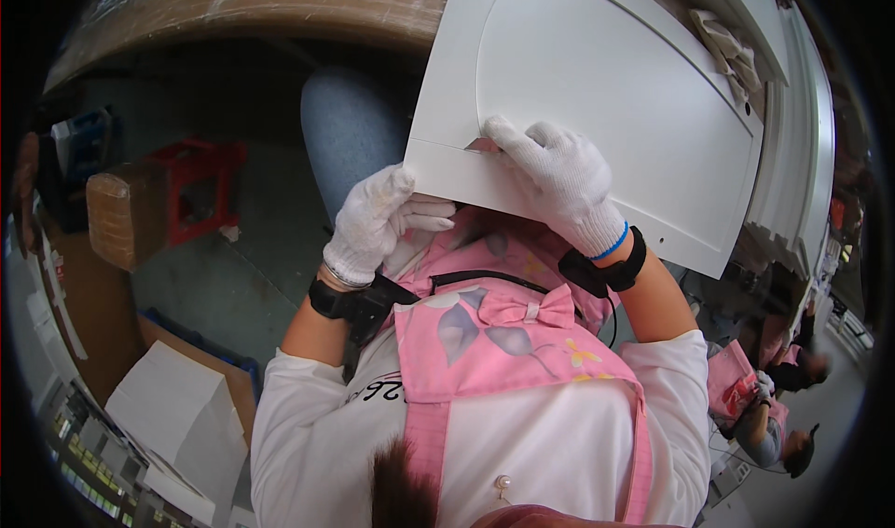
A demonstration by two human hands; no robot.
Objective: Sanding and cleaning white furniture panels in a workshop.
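Note:
A white cabinet door panel point(606, 90) with a curved recessed outline lies in front of me, its near edge close to my apron. My left hand point(373, 225), in a white knit glove, grips the panel's near left corner, with the thumb up at the edge and the fingers beneath it. My right hand point(564, 178), gloved the same way, is closed on top of the panel near the seam of its border strip. A small reddish-brown piece point(482, 144) shows under its fingers; most of it is hidden, and it looks like sandpaper.
A plastic-wrapped brown surface point(280, 1) runs along the far side. White panels point(792, 155) stand at the right, with a crumpled cloth point(725, 48) nearby. On the left are a red stool point(200, 188) and a taped brown block point(126, 216). Other people point(760, 397) work at the lower right.

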